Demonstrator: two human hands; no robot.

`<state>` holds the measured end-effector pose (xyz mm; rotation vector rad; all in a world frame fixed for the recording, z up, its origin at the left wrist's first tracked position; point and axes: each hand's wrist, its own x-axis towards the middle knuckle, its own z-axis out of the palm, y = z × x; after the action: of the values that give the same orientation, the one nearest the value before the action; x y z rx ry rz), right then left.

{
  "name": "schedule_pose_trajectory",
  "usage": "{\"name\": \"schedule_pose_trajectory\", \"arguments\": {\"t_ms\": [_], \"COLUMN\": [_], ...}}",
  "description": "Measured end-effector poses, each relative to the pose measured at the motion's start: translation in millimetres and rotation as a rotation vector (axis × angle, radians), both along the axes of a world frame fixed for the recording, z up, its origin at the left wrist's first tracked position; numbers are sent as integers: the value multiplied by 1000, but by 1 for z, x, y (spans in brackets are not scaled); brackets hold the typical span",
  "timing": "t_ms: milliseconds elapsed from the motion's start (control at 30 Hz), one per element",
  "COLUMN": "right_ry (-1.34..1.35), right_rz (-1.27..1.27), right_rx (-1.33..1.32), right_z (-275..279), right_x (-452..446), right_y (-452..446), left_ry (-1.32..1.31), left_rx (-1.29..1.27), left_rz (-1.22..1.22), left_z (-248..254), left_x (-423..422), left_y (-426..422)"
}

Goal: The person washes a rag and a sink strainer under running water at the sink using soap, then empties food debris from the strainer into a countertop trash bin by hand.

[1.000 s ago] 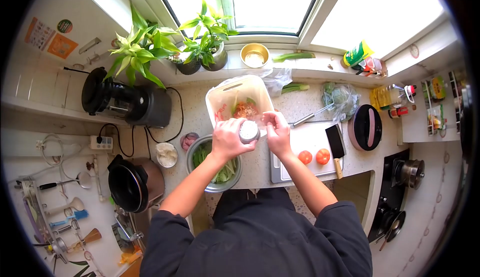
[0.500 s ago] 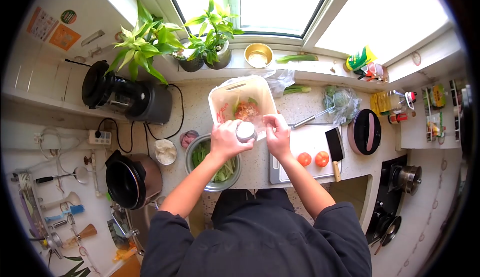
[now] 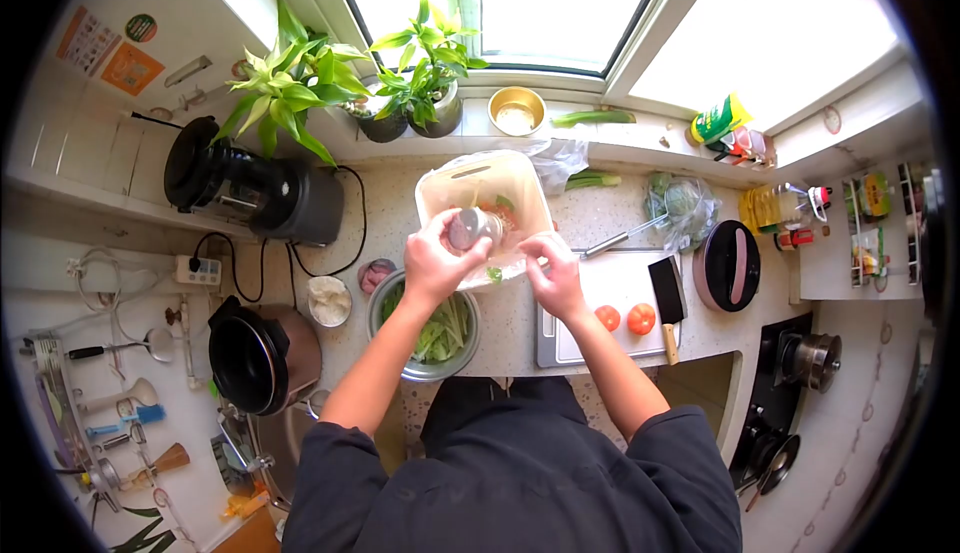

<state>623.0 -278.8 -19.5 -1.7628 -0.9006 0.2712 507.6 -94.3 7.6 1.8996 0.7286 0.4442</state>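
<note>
My left hand (image 3: 441, 258) is closed round a small clear jar with a grey round end (image 3: 474, 227). The jar is tipped over a cream plastic bin (image 3: 440, 193), its far end pointing inside. Reddish scraps and green leaf bits (image 3: 505, 208) lie in the bin, partly hidden by the jar and hand. My right hand (image 3: 553, 275) is at the bin's near right corner with its fingers curled together; what they hold, if anything, is hidden. Below my left hand stands a metal bowl (image 3: 476, 343) of cut leafy greens (image 3: 440, 328).
Right of my hands is a cutting board (image 3: 560, 343) with two tomatoes (image 3: 641, 319) and a cleaver (image 3: 668, 291). A bowl of white stuff (image 3: 330, 301), a pot (image 3: 262, 358) and a black appliance (image 3: 300, 203) stand left. Further right are a bagged vegetable (image 3: 682, 203) and a round dark lid (image 3: 728, 265).
My left hand has moved a little up and left and turned the jar, so its grey end now faces up. The right hand has shifted slightly down at the bin's corner.
</note>
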Motion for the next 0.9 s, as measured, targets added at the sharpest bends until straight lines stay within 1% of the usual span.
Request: {"name": "schedule_pose_trajectory", "arguments": {"t_ms": [33, 100, 167, 233, 333, 433, 533, 600, 633, 667, 733, 833, 867, 900], "right_ry": [-61, -182, -256, -324, -320, -339, -443, -617, -705, -663, -581, -314, -170, -166], "right_rz": [70, 207, 281, 338, 383, 336, 130, 173, 194, 176, 140, 108, 160, 191], "right_rx": [-44, -130, -219, -295, -290, -239, -195, -267, -303, -288, -255, -140, -115, -69], "right_z": [7, 21, 21, 16, 5, 5, 0, 1, 2, 4, 7, 22, 29, 29], "right_x": [1, 2, 2, 2, 6, 9, 13, 21, 25, 26, 31, 35, 34, 33], "right_y": [-1, -2, -1, 3, 9, 14, 19, 20, 20, 19, 20, 28, 32, 35], "left_ry": [-19, -67, -130, -97, -74, -85, -84, -68, -63, -58, -12, -30, -5, -25], "left_rx": [-90, -145, -231, -203, -127, -112, -147, -154, -85, -16, 145, 333, 265, 163], "left_rz": [39, 32, 49, 22, 11, 21, 36, 37, 9, -22, -59, -111, -128, -137], "left_z": [3, -12, -22, -21, -19, -17, -11, -6, -10, -19, -13, -14, -13, -17], "left_x": [1, 1, 2, 1, -2, -3, -3, -3, -4, -4, -3, 1, 2, 3], "left_y": [3, 10, 11, 11, 8, 8, 11, 11, 12, 14, 13, 14, 13, 12]}}
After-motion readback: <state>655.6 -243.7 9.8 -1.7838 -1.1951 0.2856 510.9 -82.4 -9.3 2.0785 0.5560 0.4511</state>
